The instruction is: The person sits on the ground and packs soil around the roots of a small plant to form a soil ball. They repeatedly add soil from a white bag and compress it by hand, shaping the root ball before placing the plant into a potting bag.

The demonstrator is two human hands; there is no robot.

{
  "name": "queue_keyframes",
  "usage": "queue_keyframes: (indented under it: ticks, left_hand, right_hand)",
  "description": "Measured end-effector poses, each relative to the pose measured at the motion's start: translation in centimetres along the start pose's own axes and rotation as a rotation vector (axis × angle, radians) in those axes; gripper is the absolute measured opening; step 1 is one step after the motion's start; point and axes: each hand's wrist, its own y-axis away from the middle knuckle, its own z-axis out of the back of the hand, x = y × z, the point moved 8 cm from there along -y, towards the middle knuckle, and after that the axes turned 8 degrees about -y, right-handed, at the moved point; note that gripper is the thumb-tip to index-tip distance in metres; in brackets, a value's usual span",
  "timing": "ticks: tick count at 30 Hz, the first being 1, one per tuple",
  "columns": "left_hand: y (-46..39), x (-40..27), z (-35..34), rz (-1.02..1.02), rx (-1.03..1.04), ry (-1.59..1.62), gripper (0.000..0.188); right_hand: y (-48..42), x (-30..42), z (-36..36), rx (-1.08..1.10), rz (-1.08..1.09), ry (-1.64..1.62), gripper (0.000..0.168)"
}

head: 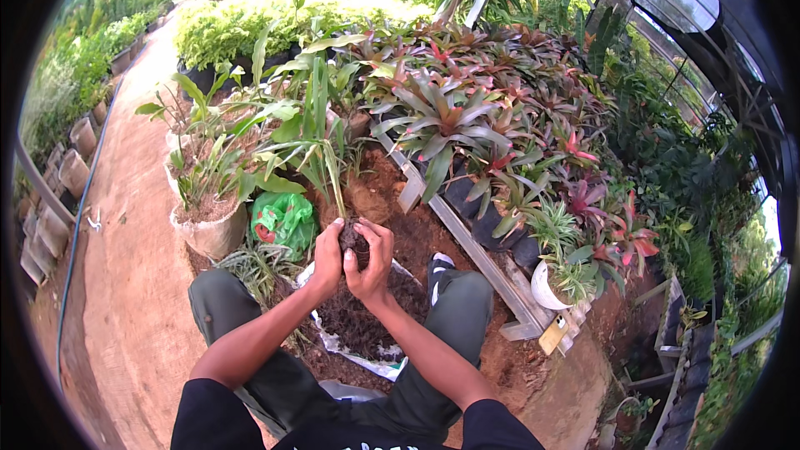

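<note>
A dark root ball of soil (354, 241) is cupped between my two hands. My left hand (327, 254) presses it from the left, and my right hand (371, 259) wraps it from the right with the thumb in front. Out of its top rises a long-leaved green plant (333, 169), its stem pale near the roots. Below my hands, between my knees, lies an open white sack (350, 359) holding dark, fibrous potting soil (359, 319). A bundle of slender-leaved plants (259, 269) rests on the ground left of the sack.
A green plastic bag (284, 222) sits beside a fabric-potted plant (212, 228) at the left. Along the right runs a metal rail (462, 231) with bagged bromeliads (447, 119) behind it. A white pot (547, 287) and a phone (554, 334) are at its near end. A blue hose (84, 200) crosses far left.
</note>
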Motion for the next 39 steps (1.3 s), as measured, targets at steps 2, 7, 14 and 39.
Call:
queue_keyframes:
  ticks: [2,7,14,39]
  left_hand:
    - [-0.3,0.2,-0.4,0.037,0.010,0.092,0.039]
    - [-1.5,1.5,-0.5,0.071,0.002,0.189,0.036]
    - [-0.6,-0.1,0.0,0.049,-0.020,0.128,0.035]
    - [-0.6,-4.4,0.3,0.056,0.010,0.130,0.042]
  right_hand:
    - [-0.1,0.2,0.1,-0.004,0.027,0.020,0.044]
    - [-0.3,0.3,0.2,-0.008,0.035,0.036,0.043]
    - [-0.2,0.2,0.0,-0.019,0.013,0.024,0.040]
    - [-2.3,0.2,-0.3,-0.178,-0.070,-0.194,0.035]
